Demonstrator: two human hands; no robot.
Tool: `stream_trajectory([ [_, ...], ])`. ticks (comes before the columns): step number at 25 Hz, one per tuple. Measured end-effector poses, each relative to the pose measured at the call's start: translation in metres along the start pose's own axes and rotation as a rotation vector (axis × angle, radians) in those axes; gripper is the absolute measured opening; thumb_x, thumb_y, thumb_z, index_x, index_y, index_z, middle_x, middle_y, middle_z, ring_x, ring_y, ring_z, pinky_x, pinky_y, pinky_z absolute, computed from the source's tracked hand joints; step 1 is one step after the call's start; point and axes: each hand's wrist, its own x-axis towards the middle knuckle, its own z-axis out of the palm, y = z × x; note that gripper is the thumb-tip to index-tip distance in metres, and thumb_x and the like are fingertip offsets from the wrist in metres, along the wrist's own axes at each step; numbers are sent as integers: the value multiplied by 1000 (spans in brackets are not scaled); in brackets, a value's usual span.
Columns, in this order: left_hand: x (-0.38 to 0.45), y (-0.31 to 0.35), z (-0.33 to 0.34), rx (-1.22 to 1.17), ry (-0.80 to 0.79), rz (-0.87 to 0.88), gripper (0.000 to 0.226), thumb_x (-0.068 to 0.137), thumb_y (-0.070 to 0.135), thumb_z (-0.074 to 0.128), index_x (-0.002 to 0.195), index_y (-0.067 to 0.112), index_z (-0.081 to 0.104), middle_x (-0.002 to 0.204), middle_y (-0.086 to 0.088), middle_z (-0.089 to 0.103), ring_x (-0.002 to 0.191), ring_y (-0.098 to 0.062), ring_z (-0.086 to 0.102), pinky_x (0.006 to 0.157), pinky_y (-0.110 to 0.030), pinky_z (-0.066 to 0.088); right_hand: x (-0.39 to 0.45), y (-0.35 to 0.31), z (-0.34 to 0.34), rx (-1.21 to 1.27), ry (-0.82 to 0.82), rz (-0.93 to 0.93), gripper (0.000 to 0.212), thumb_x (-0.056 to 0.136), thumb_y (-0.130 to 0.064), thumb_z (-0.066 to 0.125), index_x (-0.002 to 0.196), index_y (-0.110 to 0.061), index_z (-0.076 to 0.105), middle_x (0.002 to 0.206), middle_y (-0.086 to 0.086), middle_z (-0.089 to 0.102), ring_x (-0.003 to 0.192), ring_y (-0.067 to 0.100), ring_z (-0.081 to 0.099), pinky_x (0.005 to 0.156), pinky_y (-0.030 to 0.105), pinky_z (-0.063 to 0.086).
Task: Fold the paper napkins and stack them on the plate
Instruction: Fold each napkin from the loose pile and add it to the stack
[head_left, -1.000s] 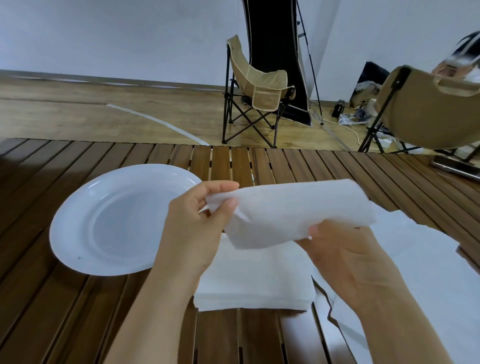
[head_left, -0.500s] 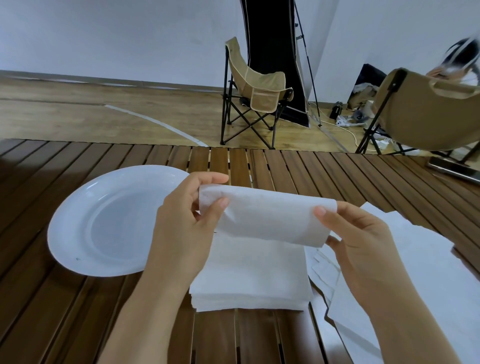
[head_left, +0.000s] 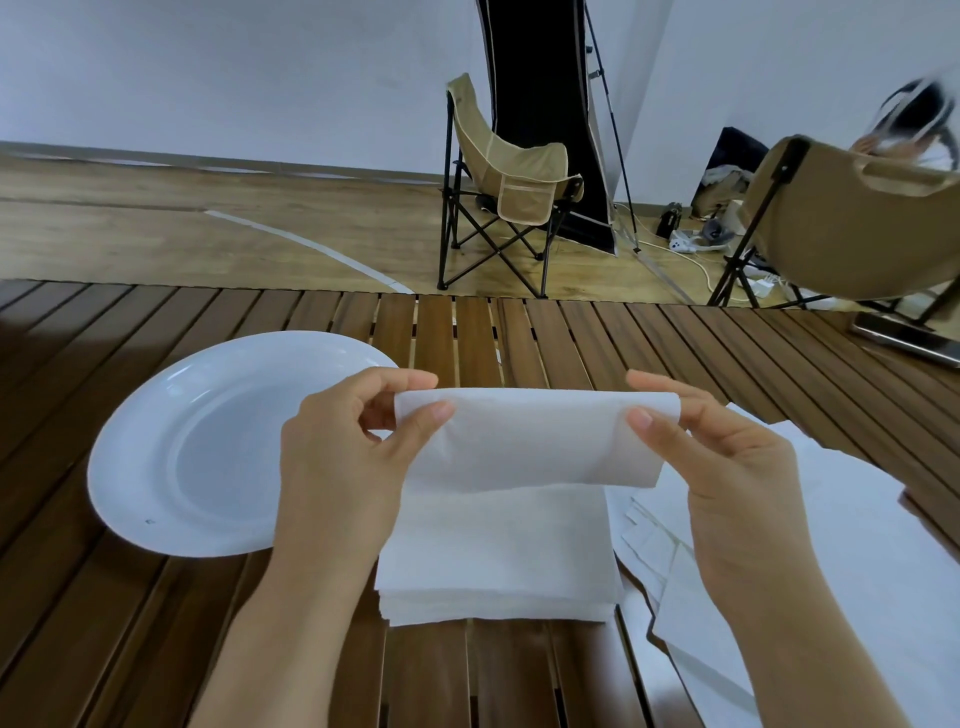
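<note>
A white paper napkin (head_left: 535, 441), folded over into a wide strip, hangs in the air above the table. My left hand (head_left: 348, 457) pinches its left end between thumb and forefinger. My right hand (head_left: 717, 467) pinches its right end the same way. Directly below lies a stack of flat white napkins (head_left: 498, 556) on the slatted wooden table. A white round plate (head_left: 208, 447) with nothing on it sits to the left of the stack, partly behind my left hand.
White paper sheets (head_left: 810, 561) are spread on the table at the right. A phone (head_left: 909, 338) lies at the far right edge. Beyond the table stand a folding camp chair (head_left: 509, 197) and a second chair (head_left: 852, 228); a person is partly visible at the upper right.
The napkin has been folded into a narrower strip and levelled. My right hand moved up from beneath it to pinch its right end. My left hand kept its hold.
</note>
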Motion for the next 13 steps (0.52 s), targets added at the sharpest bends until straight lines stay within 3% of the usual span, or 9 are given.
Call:
stream_trajectory([
  [3,-1,-1,-1,33,5,4,15,79,43,66,91,35,69,80,18,65,76,-3,59,67,-15,44,-2,-2,1,-47,55,-7,10,80,-9,70,88,-13,76,84,-1,75,77,5,66,62,17,53],
  [8,0,2,-1,40,-1,2,9,85,41,59,85,35,66,78,21,62,77,-3,57,64,-10,38,-2,-5,3,-54,83,42,7,77,-15,73,82,-19,77,78,-3,74,76,7,66,63,20,55],
  [11,0,4,0,40,-13,5,8,86,40,59,85,35,65,79,23,61,77,-2,57,64,-9,38,-2,-3,4,-52,123,84,8,75,-26,75,79,-19,78,82,3,74,89,24,68,80,40,57],
  [13,0,3,0,23,-6,-7,7,85,41,61,89,36,65,79,21,62,77,-1,58,64,-9,40,-3,-3,5,-61,143,98,6,76,-24,75,79,-19,78,83,5,74,91,30,68,85,47,56],
])
